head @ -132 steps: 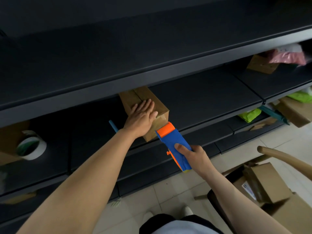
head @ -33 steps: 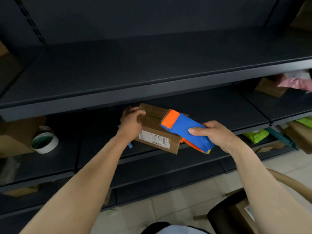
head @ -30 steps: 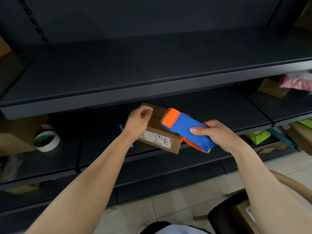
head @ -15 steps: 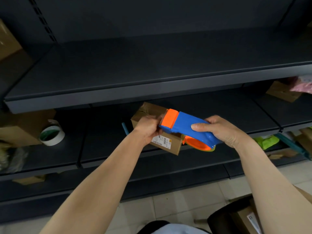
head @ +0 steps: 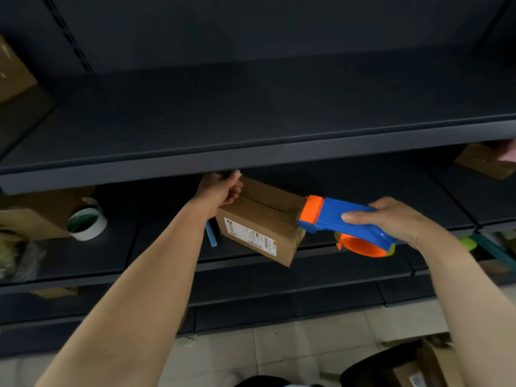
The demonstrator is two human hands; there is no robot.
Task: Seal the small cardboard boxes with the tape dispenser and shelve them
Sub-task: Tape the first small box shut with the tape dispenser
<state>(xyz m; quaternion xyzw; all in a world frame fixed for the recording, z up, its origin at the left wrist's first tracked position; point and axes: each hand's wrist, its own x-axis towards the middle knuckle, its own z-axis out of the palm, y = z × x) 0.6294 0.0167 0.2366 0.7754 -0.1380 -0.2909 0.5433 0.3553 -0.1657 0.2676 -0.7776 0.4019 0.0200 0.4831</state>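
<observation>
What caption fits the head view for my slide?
Left hand grips the cardboard box at the shelf; right hand holds the tape dispenser at its right end.

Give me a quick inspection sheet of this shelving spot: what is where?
Surface: dark metal shelf, with an upper shelf above it.
Job's things: cardboard box askew at the shelf's front edge, label facing out; blue-and-orange tape dispenser, its orange head at the box's right end.
Clutter: tape roll, blue stick, brown boxes at left.
Hands: left hand grips the box's far left end; right hand holds the dispenser.
Cables: nothing seen.
Surroundings: pale tiled floor, another carton at lower right.
</observation>
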